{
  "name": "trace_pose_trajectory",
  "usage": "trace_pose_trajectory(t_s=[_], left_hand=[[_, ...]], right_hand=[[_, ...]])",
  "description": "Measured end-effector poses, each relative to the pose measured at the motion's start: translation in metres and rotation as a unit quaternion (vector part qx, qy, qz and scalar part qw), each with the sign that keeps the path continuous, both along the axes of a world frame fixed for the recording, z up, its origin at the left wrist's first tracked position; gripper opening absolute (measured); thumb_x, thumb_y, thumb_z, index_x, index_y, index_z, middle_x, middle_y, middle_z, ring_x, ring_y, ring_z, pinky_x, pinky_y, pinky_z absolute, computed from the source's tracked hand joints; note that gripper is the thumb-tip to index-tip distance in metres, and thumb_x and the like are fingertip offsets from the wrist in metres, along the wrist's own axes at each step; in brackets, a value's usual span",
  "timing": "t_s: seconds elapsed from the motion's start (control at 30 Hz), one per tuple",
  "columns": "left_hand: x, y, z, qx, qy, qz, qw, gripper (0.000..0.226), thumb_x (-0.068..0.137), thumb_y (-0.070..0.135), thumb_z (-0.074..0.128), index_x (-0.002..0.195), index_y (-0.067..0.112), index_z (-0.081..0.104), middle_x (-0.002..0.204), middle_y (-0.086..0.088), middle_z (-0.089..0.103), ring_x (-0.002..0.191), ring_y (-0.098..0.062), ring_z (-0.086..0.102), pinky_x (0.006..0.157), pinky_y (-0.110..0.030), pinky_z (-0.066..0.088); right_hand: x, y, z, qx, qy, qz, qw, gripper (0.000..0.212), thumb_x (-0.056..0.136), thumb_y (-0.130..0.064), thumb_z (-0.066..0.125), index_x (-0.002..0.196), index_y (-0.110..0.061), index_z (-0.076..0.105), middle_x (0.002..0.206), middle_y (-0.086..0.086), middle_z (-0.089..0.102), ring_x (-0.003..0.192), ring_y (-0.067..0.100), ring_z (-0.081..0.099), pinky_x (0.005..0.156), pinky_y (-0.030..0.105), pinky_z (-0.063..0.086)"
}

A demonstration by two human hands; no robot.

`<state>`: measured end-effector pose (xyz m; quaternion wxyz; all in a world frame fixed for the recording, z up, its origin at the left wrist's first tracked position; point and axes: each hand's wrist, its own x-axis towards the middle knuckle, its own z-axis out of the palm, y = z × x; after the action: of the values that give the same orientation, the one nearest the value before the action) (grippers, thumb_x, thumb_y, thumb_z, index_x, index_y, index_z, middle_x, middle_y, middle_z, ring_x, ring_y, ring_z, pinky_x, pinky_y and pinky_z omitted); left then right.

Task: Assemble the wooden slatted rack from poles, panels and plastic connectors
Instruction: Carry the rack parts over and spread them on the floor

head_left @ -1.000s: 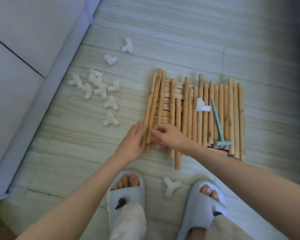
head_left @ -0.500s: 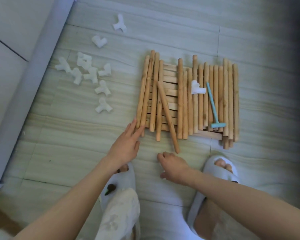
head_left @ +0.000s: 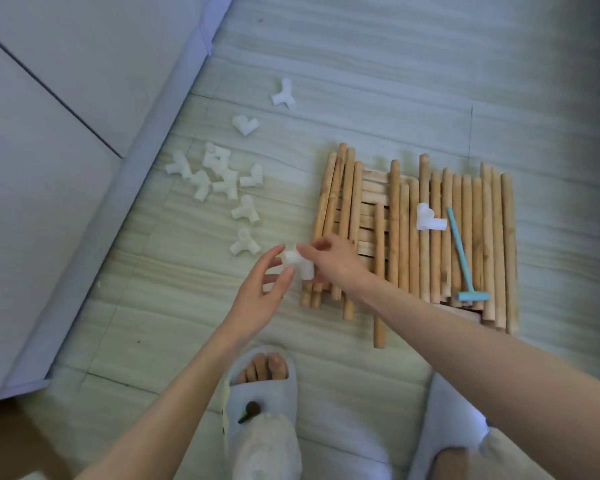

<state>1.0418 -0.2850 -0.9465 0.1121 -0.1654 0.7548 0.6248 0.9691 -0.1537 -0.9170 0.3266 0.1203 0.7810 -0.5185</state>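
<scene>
bare floor point(head_left: 378, 81) beyond poles point(head_left: 430, 237); loose connectors point(head_left: 222, 181) litter left side, cabinet point(head_left: 66, 133) past them.

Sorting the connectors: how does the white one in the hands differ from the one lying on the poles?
The held connector is pinched between the left hand and right hand; the resting connector lies untouched on the poles, beside the blue hammer. The first sits left of the pile, the second upon it. Both are white plastic.
</scene>
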Motion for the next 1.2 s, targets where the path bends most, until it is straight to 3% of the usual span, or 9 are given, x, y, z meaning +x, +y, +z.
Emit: trace_pose_trajectory(t_s=[0.1, 0.2, 0.37, 0.47, 0.6, 0.73, 0.87, 1.07, 1.2], left_hand=[[-0.016, -0.009, 0.006, 0.060, 0.008, 0.074, 0.995, 0.023, 0.095, 0.022, 0.051, 0.118, 0.026, 0.054, 0.102, 0.008, 0.062, 0.088, -0.009, 0.063, 0.067, -0.020, 0.054], [-0.036, -0.026, 0.006, 0.145, -0.026, 0.188, 0.971, 0.019, 0.097, 0.025, 0.048, 0.110, 0.014, 0.058, 0.092, 0.002, 0.064, 0.081, -0.014, 0.063, 0.062, -0.022, 0.053], [-0.058, -0.053, -0.022, 0.086, -0.117, 0.346, 0.927, 0.020, 0.100, 0.023, 0.040, 0.117, 0.023, 0.048, 0.106, -0.005, 0.054, 0.082, -0.018, 0.054, 0.062, -0.028, 0.046], [-0.063, -0.055, -0.035, 0.176, -0.223, 0.394, 0.874, 0.027, 0.099, 0.017, 0.036, 0.125, 0.023, 0.042, 0.102, -0.007, 0.043, 0.071, -0.019, 0.044, 0.065, -0.038, 0.048], [-0.104, -0.048, -0.033, 0.316, -0.221, 0.400, 0.831, 0.021, 0.098, 0.011, 0.030, 0.116, 0.018, 0.038, 0.090, -0.008, 0.043, 0.071, -0.021, 0.050, 0.050, -0.037, 0.054], [-0.160, -0.045, -0.029, 0.324, -0.195, 0.354, 0.855, 0.020, 0.099, 0.013, 0.029, 0.113, 0.010, 0.043, 0.093, -0.009, 0.045, 0.081, -0.025, 0.053, 0.070, -0.044, 0.048], [-0.190, -0.046, -0.028, 0.335, -0.161, 0.348, 0.861, 0.044, 0.101, 0.016, 0.029, 0.144, 0.007, 0.030, 0.143, -0.011, 0.034, 0.131, -0.025, 0.040, 0.102, -0.042, 0.038], [-0.159, -0.010, -0.011, 0.096, -0.115, 0.312, 0.938, 0.030, 0.094, 0.004, 0.035, 0.120, 0.013, 0.048, 0.107, -0.007, 0.048, 0.090, -0.018, 0.050, 0.068, -0.025, 0.050], [-0.126, 0.042, 0.004, 0.042, -0.118, 0.139, 0.982, 0.024, 0.096, 0.011, 0.042, 0.118, 0.014, 0.051, 0.104, -0.003, 0.055, 0.084, -0.013, 0.055, 0.085, -0.034, 0.051]], right_hand=[[-0.013, -0.025, 0.005, -0.066, -0.022, -0.006, 0.998, 0.017, 0.096, -0.020, 0.048, 0.103, -0.007, 0.057, 0.103, 0.011, 0.063, 0.091, 0.024, 0.062, 0.074, 0.032, 0.056], [-0.025, -0.036, 0.006, -0.080, -0.030, 0.026, 0.996, 0.026, 0.097, -0.022, 0.043, 0.106, -0.006, 0.062, 0.104, 0.009, 0.060, 0.099, 0.021, 0.059, 0.079, 0.028, 0.055], [-0.047, -0.017, -0.001, 0.081, 0.107, 0.158, 0.978, 0.031, 0.099, -0.023, 0.040, 0.115, -0.009, 0.062, 0.111, 0.006, 0.063, 0.103, 0.021, 0.057, 0.088, 0.033, 0.047], [-0.054, 0.004, -0.009, 0.127, 0.162, 0.165, 0.965, 0.030, 0.099, -0.020, 0.039, 0.117, -0.010, 0.061, 0.113, 0.002, 0.062, 0.099, 0.014, 0.054, 0.082, 0.023, 0.038], [-0.061, 0.023, -0.016, 0.125, 0.161, 0.136, 0.970, 0.028, 0.099, -0.018, 0.039, 0.119, -0.014, 0.059, 0.108, 0.000, 0.060, 0.093, 0.015, 0.056, 0.079, 0.024, 0.043], [-0.067, 0.037, -0.023, 0.124, 0.166, 0.143, 0.968, 0.027, 0.099, -0.018, 0.040, 0.117, -0.015, 0.059, 0.102, -0.008, 0.055, 0.095, 0.010, 0.055, 0.078, 0.020, 0.039], [-0.074, 0.049, -0.025, 0.128, 0.174, 0.129, 0.968, 0.025, 0.099, -0.017, 0.040, 0.115, -0.015, 0.060, 0.098, -0.007, 0.055, 0.090, 0.010, 0.054, 0.074, 0.019, 0.039], [-0.077, 0.083, -0.005, 0.183, 0.223, 0.162, 0.944, 0.023, 0.097, -0.017, 0.044, 0.112, -0.014, 0.061, 0.102, -0.005, 0.056, 0.089, 0.009, 0.052, 0.077, 0.020, 0.037], [-0.062, 0.139, 0.006, 0.312, 0.230, 0.166, 0.907, 0.021, 0.095, -0.020, 0.047, 0.110, -0.012, 0.060, 0.106, 0.002, 0.061, 0.089, 0.017, 0.056, 0.076, 0.036, 0.048]])
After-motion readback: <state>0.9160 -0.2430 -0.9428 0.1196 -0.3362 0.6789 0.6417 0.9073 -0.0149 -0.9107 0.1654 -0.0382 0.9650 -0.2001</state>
